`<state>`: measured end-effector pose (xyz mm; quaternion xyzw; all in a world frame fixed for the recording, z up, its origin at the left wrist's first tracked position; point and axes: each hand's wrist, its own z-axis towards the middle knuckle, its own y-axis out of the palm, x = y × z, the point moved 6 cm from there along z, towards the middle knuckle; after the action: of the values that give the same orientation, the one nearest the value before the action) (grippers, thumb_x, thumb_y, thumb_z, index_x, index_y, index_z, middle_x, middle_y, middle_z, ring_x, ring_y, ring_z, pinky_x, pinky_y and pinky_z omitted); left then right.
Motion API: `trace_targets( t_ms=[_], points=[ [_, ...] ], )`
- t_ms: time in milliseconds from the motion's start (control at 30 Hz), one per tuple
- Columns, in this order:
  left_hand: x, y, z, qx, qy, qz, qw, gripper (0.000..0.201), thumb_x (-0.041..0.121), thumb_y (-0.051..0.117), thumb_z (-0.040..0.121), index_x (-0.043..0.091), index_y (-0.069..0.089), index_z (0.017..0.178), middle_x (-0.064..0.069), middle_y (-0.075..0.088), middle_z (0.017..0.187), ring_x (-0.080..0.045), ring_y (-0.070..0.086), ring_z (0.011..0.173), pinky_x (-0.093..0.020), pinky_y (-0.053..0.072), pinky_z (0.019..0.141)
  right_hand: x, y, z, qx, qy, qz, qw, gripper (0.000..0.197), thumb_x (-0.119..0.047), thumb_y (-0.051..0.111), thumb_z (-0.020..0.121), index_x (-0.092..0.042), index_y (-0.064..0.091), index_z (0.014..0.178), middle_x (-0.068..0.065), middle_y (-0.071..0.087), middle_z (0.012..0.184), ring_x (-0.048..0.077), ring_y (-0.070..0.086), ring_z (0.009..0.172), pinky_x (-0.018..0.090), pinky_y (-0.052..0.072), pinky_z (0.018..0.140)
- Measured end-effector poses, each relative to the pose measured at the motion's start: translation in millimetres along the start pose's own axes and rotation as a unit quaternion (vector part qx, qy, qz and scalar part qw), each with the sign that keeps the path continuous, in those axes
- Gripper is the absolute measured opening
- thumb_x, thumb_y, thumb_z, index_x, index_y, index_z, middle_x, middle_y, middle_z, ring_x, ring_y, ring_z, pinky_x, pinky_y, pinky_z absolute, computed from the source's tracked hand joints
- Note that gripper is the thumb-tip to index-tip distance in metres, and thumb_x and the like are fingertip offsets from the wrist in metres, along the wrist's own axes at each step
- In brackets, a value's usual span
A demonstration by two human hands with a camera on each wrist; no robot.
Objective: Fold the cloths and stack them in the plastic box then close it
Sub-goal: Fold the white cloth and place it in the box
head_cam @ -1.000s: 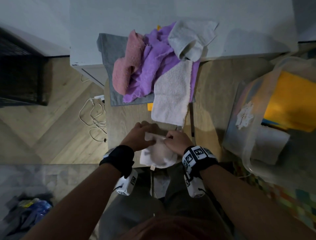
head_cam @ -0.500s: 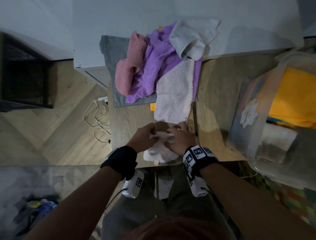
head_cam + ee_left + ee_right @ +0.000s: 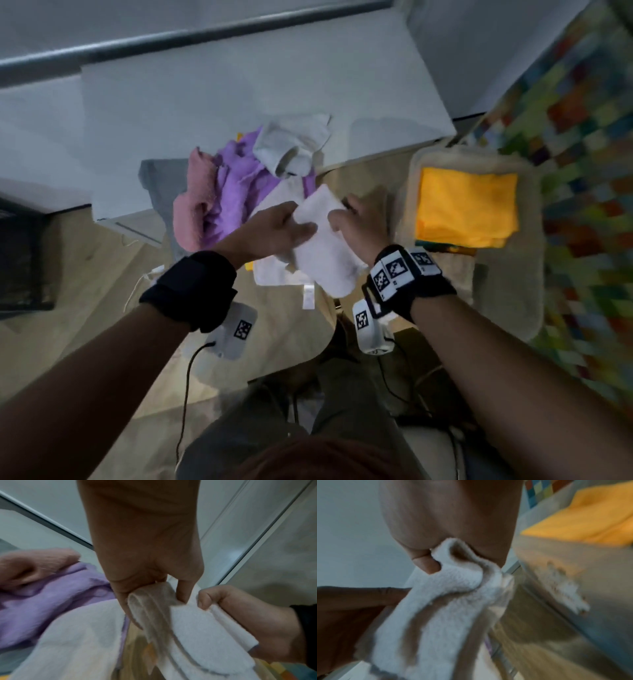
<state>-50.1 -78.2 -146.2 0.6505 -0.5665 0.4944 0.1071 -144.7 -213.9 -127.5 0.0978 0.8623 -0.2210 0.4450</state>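
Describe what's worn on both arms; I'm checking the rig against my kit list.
Both forearms are bare, no sleeves. The left hand has a plain black wrist wrap with a white camera box beneath, bearing a square black-and-white marker and a thin black cable. The right hand has a black strap with several white marker tiles, plus a similar white box.

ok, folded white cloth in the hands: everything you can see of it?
The white cloth looks like fluffy terry, folded into a thick narrow bundle; the left wrist view shows several stacked layers along its edge. It is held in the air, tilted, over the table and the unfolded pile. The left hand grips one side and the right hand pinches the other. Nothing else touches it.
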Motion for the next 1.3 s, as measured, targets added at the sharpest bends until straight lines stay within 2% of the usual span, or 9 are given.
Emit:
trace_targets(
  t_ms=[200, 500, 633, 700, 767, 900, 1000, 1100, 1300],
  points=[
    [91, 31, 28, -0.005, 0.089, 0.084, 0.992, 0.034, 0.047, 0.070, 0.085, 0.021, 0.057, 0.103, -0.004, 0.069, 0.090, -0.021, 0.069, 0.077, -0.037, 0.058, 0.068, 12, -97, -12, 0.076, 0.037, -0.030, 0.996, 0.035, -0.025, 0.056, 0.085, -0.017, 0.048, 0.118, 0.001, 0.051, 0.091, 0.021, 0.052, 0.079, 0.034, 0.039, 0.063],
    [161, 142, 48, -0.138, 0.193, 0.218, 0.947, 0.063, 0.029, 0.057, 0.094, 0.028, 0.026, 0.148, 0.005, 0.052, 0.064, -0.016, 0.053, 0.060, -0.030, 0.036, 0.057, 83, -205, -18, 0.046, 0.082, -0.143, 0.985, 0.025, -0.023, 0.057, 0.085, -0.009, 0.062, 0.105, 0.020, 0.057, 0.100, 0.028, 0.051, 0.080, 0.035, 0.034, 0.067],
    [154, 185, 50, -0.209, 0.135, 0.299, 0.921, 0.045, 0.021, 0.051, 0.094, 0.024, 0.045, 0.139, -0.011, 0.066, 0.112, -0.027, 0.066, 0.092, -0.038, 0.053, 0.078, 101, -202, -8, -0.058, 0.081, -0.258, 0.961, 0.059, -0.053, 0.054, 0.068, -0.010, 0.068, 0.106, 0.016, 0.065, 0.109, 0.031, 0.060, 0.094, 0.034, 0.045, 0.073],
    [149, 198, 51, -0.211, 0.120, 0.315, 0.917, 0.039, 0.018, 0.052, 0.093, 0.019, 0.051, 0.131, -0.009, 0.069, 0.086, -0.019, 0.068, 0.066, -0.038, 0.057, 0.068, 112, -195, 0, -0.099, 0.070, -0.288, 0.950, 0.076, -0.072, 0.041, 0.058, -0.004, 0.063, 0.082, 0.022, 0.057, 0.084, 0.030, 0.053, 0.073, 0.034, 0.035, 0.063],
    [147, 210, 50, -0.209, 0.124, 0.372, 0.896, 0.035, 0.019, 0.054, 0.093, 0.012, 0.053, 0.127, -0.001, 0.061, 0.063, -0.008, 0.055, 0.048, -0.034, 0.055, 0.060, 125, -189, 7, -0.123, 0.074, -0.335, 0.931, 0.064, -0.066, 0.046, 0.077, -0.006, 0.065, 0.087, 0.019, 0.061, 0.086, 0.026, 0.053, 0.074, 0.034, 0.037, 0.065],
    [144, 223, 45, -0.216, 0.099, 0.357, 0.903, 0.027, 0.019, 0.055, 0.095, 0.009, 0.061, 0.119, -0.003, 0.065, 0.065, -0.018, 0.062, 0.053, -0.030, 0.050, 0.055, 144, -184, 17, -0.061, 0.044, -0.381, 0.921, 0.028, -0.052, 0.054, 0.093, -0.025, 0.063, 0.088, 0.004, 0.065, 0.089, 0.025, 0.059, 0.079, 0.036, 0.050, 0.074],
    [151, 199, 52, -0.089, 0.172, 0.285, 0.939, 0.021, 0.029, 0.052, 0.096, 0.026, 0.065, 0.111, 0.001, 0.070, 0.083, -0.017, 0.066, 0.075, -0.027, 0.047, 0.062, 140, -190, 13, 0.019, -0.005, -0.418, 0.908, 0.035, -0.055, 0.054, 0.092, -0.021, 0.054, 0.085, 0.007, 0.059, 0.090, 0.029, 0.057, 0.082, 0.039, 0.047, 0.072],
    [140, 153, 57, 0.060, 0.177, 0.243, 0.952, 0.018, 0.042, 0.051, 0.094, 0.027, 0.060, 0.094, 0.002, 0.058, 0.057, -0.021, 0.062, 0.060, -0.032, 0.046, 0.052, 134, -200, 11, 0.050, -0.038, -0.376, 0.925, 0.034, -0.047, 0.065, 0.083, -0.019, 0.046, 0.085, 0.006, 0.050, 0.083, 0.029, 0.046, 0.073, 0.037, 0.033, 0.060],
    [49, 59, 59, 0.215, 0.029, 0.161, 0.963, 0.018, 0.040, 0.059, 0.090, 0.022, 0.058, 0.085, 0.005, 0.060, 0.059, -0.022, 0.066, 0.071, -0.031, 0.045, 0.061, 80, -208, 16, 0.105, -0.084, -0.236, 0.962, 0.029, -0.024, 0.071, 0.081, -0.023, 0.047, 0.066, 0.000, 0.053, 0.062, 0.022, 0.052, 0.065, 0.035, 0.042, 0.061]
  ],
)
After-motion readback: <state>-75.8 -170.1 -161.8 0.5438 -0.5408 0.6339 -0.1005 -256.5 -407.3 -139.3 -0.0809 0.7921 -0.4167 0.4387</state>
